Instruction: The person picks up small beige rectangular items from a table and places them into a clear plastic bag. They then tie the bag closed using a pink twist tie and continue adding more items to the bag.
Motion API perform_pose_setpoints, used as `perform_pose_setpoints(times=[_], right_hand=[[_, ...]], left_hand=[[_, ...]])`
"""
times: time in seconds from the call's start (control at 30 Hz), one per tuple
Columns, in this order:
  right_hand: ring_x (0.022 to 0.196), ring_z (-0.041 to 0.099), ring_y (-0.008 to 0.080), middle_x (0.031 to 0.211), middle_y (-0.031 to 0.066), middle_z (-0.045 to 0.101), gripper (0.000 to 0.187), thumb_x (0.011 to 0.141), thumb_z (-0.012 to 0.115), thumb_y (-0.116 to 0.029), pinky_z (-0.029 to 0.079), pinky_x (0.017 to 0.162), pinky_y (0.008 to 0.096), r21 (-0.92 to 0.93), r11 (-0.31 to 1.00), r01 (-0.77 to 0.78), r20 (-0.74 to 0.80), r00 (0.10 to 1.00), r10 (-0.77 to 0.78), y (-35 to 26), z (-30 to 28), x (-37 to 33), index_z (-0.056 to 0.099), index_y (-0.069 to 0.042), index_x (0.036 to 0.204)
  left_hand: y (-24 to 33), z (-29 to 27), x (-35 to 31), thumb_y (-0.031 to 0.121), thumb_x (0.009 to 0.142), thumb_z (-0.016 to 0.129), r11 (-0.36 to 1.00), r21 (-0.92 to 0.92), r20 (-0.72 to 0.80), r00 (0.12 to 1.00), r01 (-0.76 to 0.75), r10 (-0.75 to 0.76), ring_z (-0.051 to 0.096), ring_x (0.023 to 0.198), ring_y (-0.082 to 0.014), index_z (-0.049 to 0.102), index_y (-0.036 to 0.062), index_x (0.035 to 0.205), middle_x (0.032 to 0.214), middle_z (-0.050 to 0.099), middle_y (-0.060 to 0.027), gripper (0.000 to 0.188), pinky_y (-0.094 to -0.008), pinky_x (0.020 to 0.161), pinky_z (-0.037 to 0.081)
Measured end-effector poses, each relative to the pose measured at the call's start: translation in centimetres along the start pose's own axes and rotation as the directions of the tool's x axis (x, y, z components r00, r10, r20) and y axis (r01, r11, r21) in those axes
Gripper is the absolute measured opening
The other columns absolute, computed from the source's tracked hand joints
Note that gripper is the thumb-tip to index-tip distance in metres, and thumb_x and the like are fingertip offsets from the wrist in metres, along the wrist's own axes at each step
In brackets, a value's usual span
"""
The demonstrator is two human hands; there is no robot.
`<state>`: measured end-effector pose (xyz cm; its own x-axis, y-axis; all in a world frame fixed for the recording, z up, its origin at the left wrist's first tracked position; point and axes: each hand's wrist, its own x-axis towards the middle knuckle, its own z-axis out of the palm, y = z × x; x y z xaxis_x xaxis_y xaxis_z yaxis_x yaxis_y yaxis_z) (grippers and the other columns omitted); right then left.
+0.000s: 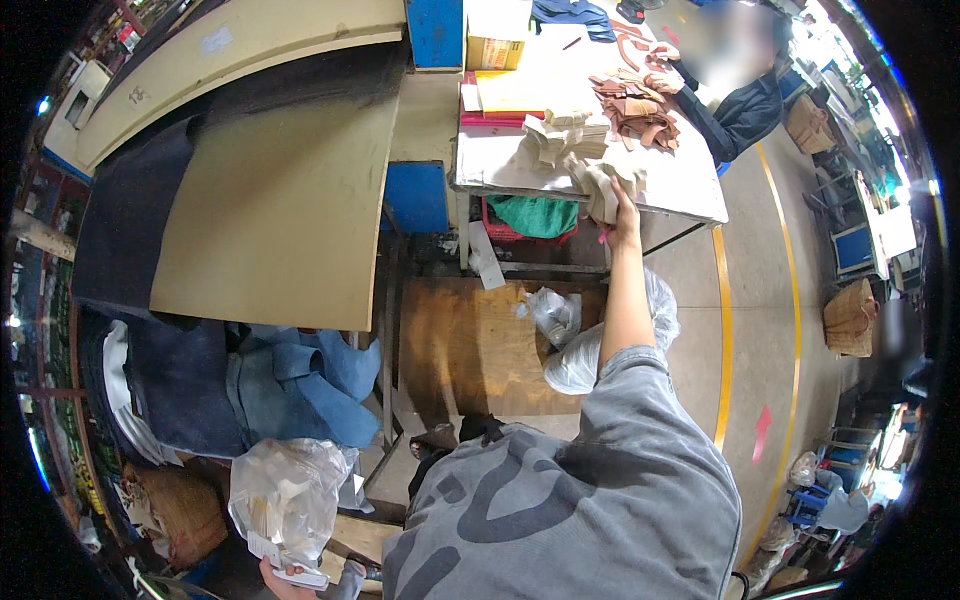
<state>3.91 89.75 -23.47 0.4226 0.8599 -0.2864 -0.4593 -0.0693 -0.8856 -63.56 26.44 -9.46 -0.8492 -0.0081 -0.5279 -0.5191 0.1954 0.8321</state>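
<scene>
My right hand (624, 215) reaches forward to the near edge of the white table, its fingers wrapped round a stack of cream cut pieces (602, 193). More cream cut pieces (560, 138) lie in loose stacks just beyond it. Beside these is a heap of brown cut pieces (637, 108). Down at the lower left, my left hand (283, 584) is closed on a stack of thin white pieces (300, 575). Touching that stack is a clear plastic bag (290, 490) with pale pieces inside. The lower edge cuts off the left forearm.
Across the white table (690, 190), a co-worker in a dark sleeve (715, 125) handles brown strips. Yellow and pink sheets (505, 95) lie at its left. Below stand a red basket (530, 220) with green cloth and plastic bags (575, 360). A tan board (280, 210) covers the left bench.
</scene>
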Motion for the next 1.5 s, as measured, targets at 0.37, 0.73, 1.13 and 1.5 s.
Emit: perform_pose_setpoints(times=[0.37,0.73,1.13,1.5], right_hand=[[0.115,0.064,0.0397,0.134,0.0168,0.062,0.051,0.094,0.06,-0.027,0.055,0.089,0.0601,0.364,0.909,-0.202,0.322,0.943,0.081,3.1,-7.6,-10.9,0.054,-0.008,0.141],[0.124,0.059,0.0275,0.134,0.0125,0.062,0.088,0.066,0.087,-0.015,0.048,0.104,0.0445,-0.01,0.929,-0.371,0.932,0.332,0.143,8.7,21.8,-28.0,0.05,-0.004,0.144],[0.102,0.067,0.0177,0.115,0.0106,0.073,0.084,0.06,0.096,-0.018,0.053,0.093,0.0337,-0.097,0.903,0.418,0.498,-0.765,0.408,13.7,44.0,-64.3,0.061,-0.001,0.135],[0.107,0.07,0.0329,0.119,0.0161,0.073,0.078,0.061,0.091,-0.031,0.054,0.09,0.0404,0.321,0.64,0.698,0.007,-0.678,0.735,17.3,42.6,-68.5,0.066,-0.006,0.13]], left_hand=[[-2.5,-3.4,1.3,0.036,0.089,0.071,0.983,-0.185,0.054,0.999,0.008,0.003,0.046,0.058,-0.0081,0.062,0.0146,0.101,0.075,0.052,0.0044,0.026,-0.0277,0.052,0.039],[-2.2,-6.6,1.1,0.022,0.093,0.069,0.949,-0.315,0.259,0.964,0.026,0.06,0.047,0.056,-0.0093,0.062,0.006,0.107,0.085,0.063,-0.0028,0.022,-0.0309,0.057,0.046],[2.0,-8.7,3.7,0.028,0.098,0.061,0.853,-0.51,0.413,0.901,0.107,0.134,0.049,0.054,-0.0117,0.062,0.003,0.106,0.065,0.053,0.0001,0.026,-0.0374,0.066,0.055],[4.6,-8.0,9.0,0.026,0.101,0.06,0.767,-0.537,0.64,0.762,0.35,0.101,0.047,0.054,-0.0076,0.059,0.0082,0.114,0.077,0.055,0.0005,0.022,-0.0386,0.056,0.055]])
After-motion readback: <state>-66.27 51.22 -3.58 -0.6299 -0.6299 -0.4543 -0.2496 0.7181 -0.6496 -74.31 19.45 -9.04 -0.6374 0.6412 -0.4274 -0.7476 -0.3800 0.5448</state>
